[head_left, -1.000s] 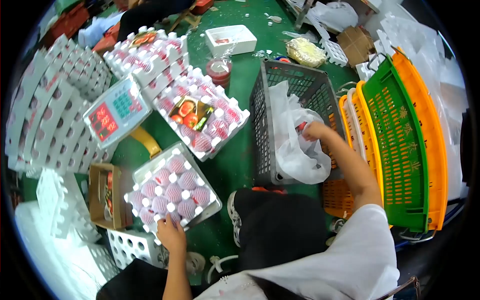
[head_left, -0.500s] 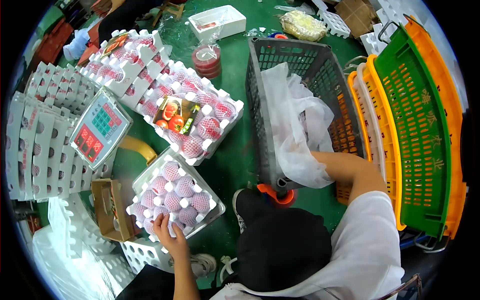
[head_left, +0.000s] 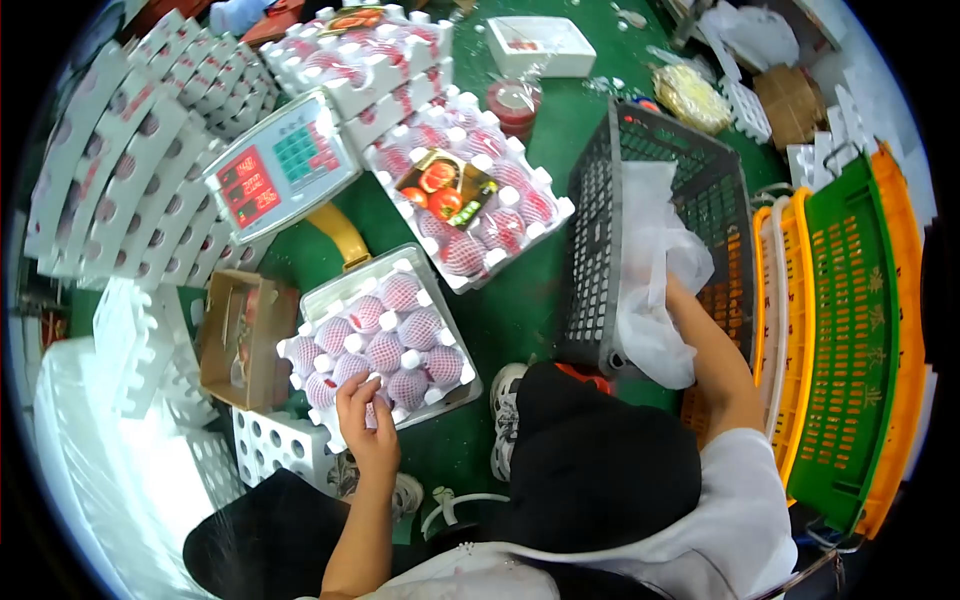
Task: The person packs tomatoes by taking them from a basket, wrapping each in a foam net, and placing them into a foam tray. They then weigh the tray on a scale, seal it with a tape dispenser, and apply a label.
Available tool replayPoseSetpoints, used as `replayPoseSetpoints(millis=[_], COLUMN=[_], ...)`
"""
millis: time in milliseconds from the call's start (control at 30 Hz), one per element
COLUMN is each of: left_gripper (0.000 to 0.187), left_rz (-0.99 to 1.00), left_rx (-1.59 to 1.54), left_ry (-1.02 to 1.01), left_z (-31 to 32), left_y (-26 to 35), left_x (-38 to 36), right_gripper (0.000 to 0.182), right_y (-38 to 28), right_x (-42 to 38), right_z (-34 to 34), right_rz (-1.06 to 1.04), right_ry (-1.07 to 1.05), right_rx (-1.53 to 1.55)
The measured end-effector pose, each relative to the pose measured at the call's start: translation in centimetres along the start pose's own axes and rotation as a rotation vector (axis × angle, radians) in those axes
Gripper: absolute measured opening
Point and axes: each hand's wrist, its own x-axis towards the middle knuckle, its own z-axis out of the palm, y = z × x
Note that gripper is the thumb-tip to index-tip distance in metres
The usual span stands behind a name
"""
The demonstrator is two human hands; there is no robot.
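My left hand (head_left: 366,424) rests at the near edge of a white foam tray (head_left: 437,398), its bent fingers touching a round fruit in a pink foam net (head_left: 377,411). Several more netted fruits (head_left: 384,352) fill this tray, which sits on the pan of a digital scale (head_left: 285,165) with a lit red display. On the right, my right forearm (head_left: 715,355) reaches into a dark grey plastic crate (head_left: 590,250). White translucent plastic sheeting (head_left: 650,290) hangs over the crate's near side and hides my right hand, so its fingers do not show.
Packed trays bearing a tomato-picture card (head_left: 447,190) stand behind the scale. Stacked foam trays (head_left: 120,190) rise at the left, above an open cardboard box (head_left: 245,340). Green (head_left: 845,350) and orange baskets line the right. Tape rolls (head_left: 514,105) and a white foam box (head_left: 540,45) lie farther back.
The view has shifted, so the trays, scale and crate appear farther right. My left hand stays by the tray's near edge, now over a fruit; my right arm remains in the crate.
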Motion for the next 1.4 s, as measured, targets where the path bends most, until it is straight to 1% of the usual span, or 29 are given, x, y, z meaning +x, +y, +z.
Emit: replayPoseSetpoints(millis=[33,67,100,167,233,267,300,333,367,400,433,500,533,567,600,633,700,733,767,833,867,933,1067,1100,1167,1233,1300,1333,1400], left_gripper=[0.023,0.023,0.024,0.025,0.03,0.037,0.054,0.068,0.081,0.081,0.081,0.076,0.072,0.068,0.069,0.068,0.072,0.071,0.07,0.064,0.061,0.056,0.05,0.047,0.044,0.043,0.047,0.043,0.039], left_rz=[-0.025,-0.046,-0.048,-0.017,-0.004,-0.036,-0.045,-0.014,-0.043,0.056,0.142,0.189,0.088,-0.007,-0.073,-0.112,-0.324,-0.382,-0.432,-0.478,-0.461,-0.411,-0.441,-0.362,-0.43,-0.474,-0.454,-0.419,-0.335], left_rx=[-0.056,-0.12,-0.192,-0.306,-0.475,-0.559,-0.686,-0.737,-0.845,-0.809,-0.76,-0.515,-0.504,-0.499,-0.435,-0.297,-0.103,0.098,0.3,0.488,0.507,0.542,0.596,0.634,0.652,0.63,0.675,0.787,0.887], left_ry=[0.039,0.073,0.105,0.071,-0.08,-0.207,-0.347,-0.484,-0.527,-0.512,-0.495,-0.334,-0.348,-0.362,-0.266,-0.079,0.073,0.081,0.085,0.117,0.148,0.204,0.012,0.033,-0.04,-0.023,-0.073,-0.13,-0.152], left_z=[-0.4,-0.5,-0.4,0.1,1.5,2.0,3.0,3.0,3.6,4.2,4.4,2.9,1.8,0.6,-0.2,-0.3,-3.1,-5.1,-6.7,-7.6,-7.2,-6.5,-7.2,-6.7,-6.1,-5.6,-5.5,-5.7,-5.6], left_y=[0.7,1.6,2.6,4.6,5.9,7.7,9.1,11.3,12.5,13.1,13.1,12.5,11.6,10.5,8.5,5.6,-0.2,-2.2,-3.8,-6.3,-7.1,-7.7,-7.1,-8.0,-7.9,-7.9,-8.9,-8.7,-8.6], left_x=[0.4,0.9,1.3,1.8,2.0,2.3,2.9,3.7,3.9,4.2,4.3,4.0,3.4,2.7,1.8,0.7,0.6,0.7,0.5,-1.1,-1.7,-2.1,-3.3,-3.8,-2.9,-2.7,-3.1,-2.8,-2.4], right_gripper=[0.038,0.038,0.039,0.05,0.055,0.058,0.062,0.06,0.059,0.061,0.061,0.06,0.058,0.058,0.058,0.058,0.054,0.052,0.052,0.052,0.057,0.054,0.051,0.05,0.048,0.047,0.045,0.044,0.042], right_y=[-1.5,-2.9,-4.5,-7.0,-10.7,-11.8,-12.3,-15.0,-17.7,-18.9,-19.0,-20.6,-22.2,-23.5,-23.8,-23.5,-21.8,-20.8,-19.3,-15.8,-13.9,-10.9,-6.0,-5.1,-3.2,-2.1,-1.1,-0.7,-0.4], right_x=[-1.6,-3.6,-6.2,-10.8,-16.4,-18.5,-19.5,-21.5,-23.4,-23.6,-22.9,-22.7,-23.3,-24.4,-24.4,-24.0,-22.7,-22.6,-22.1,-21.1,-20.4,-20.2,-21.6,-22.1,-23.3,-24.3,-24.8,-25.4,-25.6], right_z=[-3.4,-6.6,-9.4,-13.5,-15.7,-15.7,-14.8,-14.0,-12.9,-11.2,-10.0,-5.2,-5.2,-6.1,-5.8,-5.4,-4.8,-4.3,-3.7,-1.9,-0.9,1.2,4.4,4.8,5.7,6.9,8.0,8.6,10.1], right_rz=[0.059,0.06,0.039,-0.094,-0.206,-0.254,-0.284,-0.335,-0.385,-0.405,-0.423,-0.525,-0.559,-0.432,-0.444,-0.454,-0.396,-0.398,-0.396,-0.374,-0.322,-0.264,-0.138,-0.117,-0.086,-0.061,-0.04,-0.022,-0.021], right_ry=[0.026,0.053,0.063,-0.031,-0.263,-0.4,-0.549,-0.593,-0.648,-0.707,-0.783,-0.893,-1.018,-1.073,-1.028,-0.966,-0.873,-0.872,-0.933,-1.042,-1.098,-1.135,-0.994,-0.939,-0.822,-0.708,-0.603,-0.544,-0.445], right_rx=[0.146,0.29,0.452,0.751,1.066,1.221,1.28,1.253,1.228,1.139,0.961,0.915,0.86,0.741,0.662,0.584,0.65,0.73,0.787,0.9,0.963,1.075,1.028,0.998,0.953,0.934,0.915,0.893,0.867])
